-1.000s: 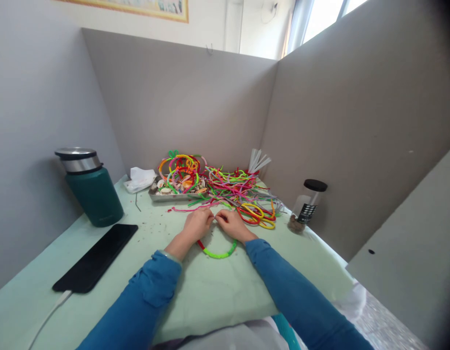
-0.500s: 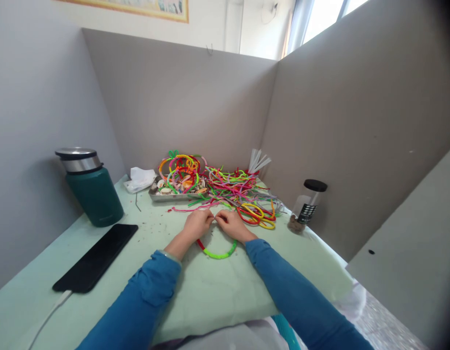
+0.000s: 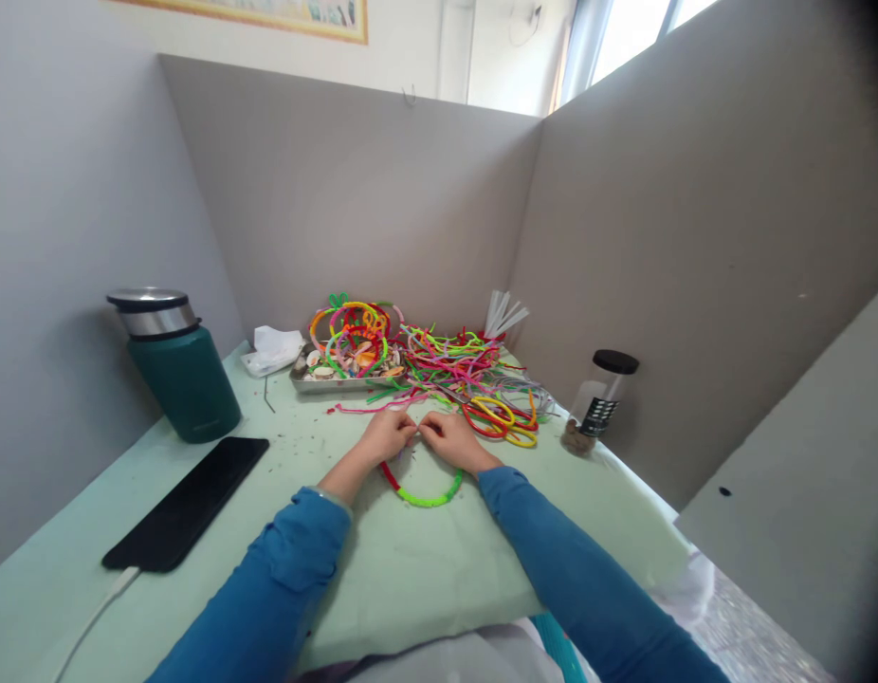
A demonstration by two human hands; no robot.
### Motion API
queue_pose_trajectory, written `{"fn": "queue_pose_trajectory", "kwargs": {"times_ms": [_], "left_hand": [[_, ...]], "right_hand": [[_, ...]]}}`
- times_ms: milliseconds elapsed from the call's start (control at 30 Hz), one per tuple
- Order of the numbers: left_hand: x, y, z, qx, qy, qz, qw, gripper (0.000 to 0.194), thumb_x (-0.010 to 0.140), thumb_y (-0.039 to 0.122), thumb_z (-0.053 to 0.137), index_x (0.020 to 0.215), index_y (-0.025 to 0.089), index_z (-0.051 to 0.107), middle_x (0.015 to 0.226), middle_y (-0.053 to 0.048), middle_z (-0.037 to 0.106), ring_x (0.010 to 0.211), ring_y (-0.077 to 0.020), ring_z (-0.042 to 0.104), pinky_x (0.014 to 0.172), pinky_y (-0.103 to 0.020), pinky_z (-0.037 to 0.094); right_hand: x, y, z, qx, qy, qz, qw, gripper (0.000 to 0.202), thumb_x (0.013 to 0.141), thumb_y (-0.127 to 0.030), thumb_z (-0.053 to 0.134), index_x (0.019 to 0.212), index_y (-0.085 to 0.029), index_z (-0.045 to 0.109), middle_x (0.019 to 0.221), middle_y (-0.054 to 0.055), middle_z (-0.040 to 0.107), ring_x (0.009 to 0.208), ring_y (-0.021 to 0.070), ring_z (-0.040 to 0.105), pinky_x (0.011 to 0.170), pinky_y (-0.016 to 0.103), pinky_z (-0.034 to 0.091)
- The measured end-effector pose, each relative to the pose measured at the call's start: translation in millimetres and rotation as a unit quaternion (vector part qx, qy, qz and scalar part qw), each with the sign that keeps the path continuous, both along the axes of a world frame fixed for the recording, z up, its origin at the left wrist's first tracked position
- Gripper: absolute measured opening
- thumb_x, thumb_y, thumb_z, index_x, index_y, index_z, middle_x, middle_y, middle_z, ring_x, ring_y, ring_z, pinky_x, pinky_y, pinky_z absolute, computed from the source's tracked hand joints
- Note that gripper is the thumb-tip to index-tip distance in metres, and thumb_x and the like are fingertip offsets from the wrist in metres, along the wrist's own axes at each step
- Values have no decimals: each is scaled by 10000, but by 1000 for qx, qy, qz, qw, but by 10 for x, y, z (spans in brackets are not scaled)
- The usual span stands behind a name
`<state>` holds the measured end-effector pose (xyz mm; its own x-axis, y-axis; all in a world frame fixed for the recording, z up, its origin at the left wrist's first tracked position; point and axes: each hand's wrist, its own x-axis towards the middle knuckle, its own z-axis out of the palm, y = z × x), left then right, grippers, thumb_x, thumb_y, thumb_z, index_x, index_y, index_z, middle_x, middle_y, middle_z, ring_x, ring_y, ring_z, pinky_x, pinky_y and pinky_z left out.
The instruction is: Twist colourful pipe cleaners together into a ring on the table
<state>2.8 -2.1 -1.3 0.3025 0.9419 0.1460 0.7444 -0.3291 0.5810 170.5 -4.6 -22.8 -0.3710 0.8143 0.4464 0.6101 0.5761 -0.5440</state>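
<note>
My left hand [image 3: 384,436] and my right hand [image 3: 449,439] rest side by side on the pale green table cover [image 3: 425,569], fingertips meeting. Between them they pinch the two ends of a bent pipe cleaner loop [image 3: 423,493], green along its near curve and red at its left side. The loop lies flat on the cover just in front of my wrists. Both arms wear blue sleeves. Directly behind my hands spreads a tangle of coloured pipe cleaners [image 3: 460,370].
A metal tray [image 3: 332,379] with shells and pipe-cleaner rings sits at the back. A green flask [image 3: 179,365] and a black phone [image 3: 190,498] with cable are at left. A small dark-lidded jar [image 3: 595,403] stands at right. Grey partitions enclose the desk.
My hands have drawn slightly closer together at the fingertips; the loop has barely shifted.
</note>
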Motion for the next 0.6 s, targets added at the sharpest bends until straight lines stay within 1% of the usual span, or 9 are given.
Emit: {"fn": "queue_pose_trajectory", "kwargs": {"times_ms": [100,233,367,467,600], "left_hand": [[-2,18,-34,-4,-12,7,1000,213,744,256,504,636,149,653,563,1,586,567,-123,503,543,-230,319],[3,30,-61,-8,-22,26,999,183,738,250,519,681,152,663,591,-3,606,588,-128,526,550,-226,339],[10,27,-48,16,-7,55,998,142,729,257,569,746,162,674,717,-25,663,691,-150,568,613,-232,381],[10,24,-33,28,0,68,997,136,721,257,599,786,163,672,785,-33,680,739,-160,581,656,-241,397],[0,38,-47,23,4,63,998,148,729,276,594,759,155,675,729,-28,670,696,-154,574,622,-240,385]], "right_hand": [[-5,-2,10,-6,-5,-3,1000,137,821,-204,530,765,-166,649,672,8,630,593,109,505,581,224,337],[-12,-6,20,-6,-5,-7,1000,133,816,-196,530,761,-165,648,667,8,627,592,110,502,573,225,329],[-13,-1,14,-2,-2,-5,1000,128,811,-185,533,754,-163,645,666,7,624,594,110,500,573,226,326],[-10,-1,13,-1,1,-6,1000,127,810,-184,532,754,-161,644,667,8,625,595,111,501,575,226,327],[-9,-6,20,0,0,-8,1000,127,808,-187,531,749,-162,641,661,7,624,594,112,500,574,225,326]]}}
